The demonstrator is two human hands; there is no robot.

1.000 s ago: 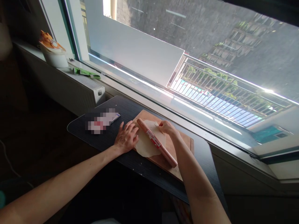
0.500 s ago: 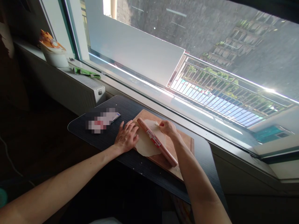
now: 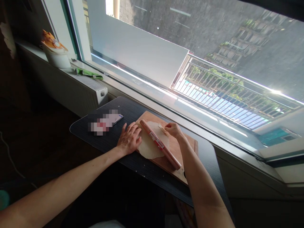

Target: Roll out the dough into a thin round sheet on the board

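A thin sheet of pale dough (image 3: 150,148) lies on a wooden cutting board (image 3: 191,147). Across it, slanting from upper left to lower right, rests a reddish-brown rolling pin (image 3: 147,129) with a red and white label. My left hand (image 3: 130,138) lies palm down with spread fingers at the dough's left edge, beside the pin's upper end. On the far right side of the pin, my right hand (image 3: 174,129) is pinched closed at the dough's edge, where a small lifted flap runs to the fingertips.
The board sits on a dark table (image 3: 106,106) against the windowsill. A phone (image 3: 118,118) lies at the table's left, partly blurred out. Beyond stand a radiator (image 3: 87,90) with a green cloth (image 3: 89,73) and a white container (image 3: 57,57) with something orange on top.
My right hand has moved slightly right, and the dough flap at its fingertips looks longer. The left hand and the rolling pin stay in place.
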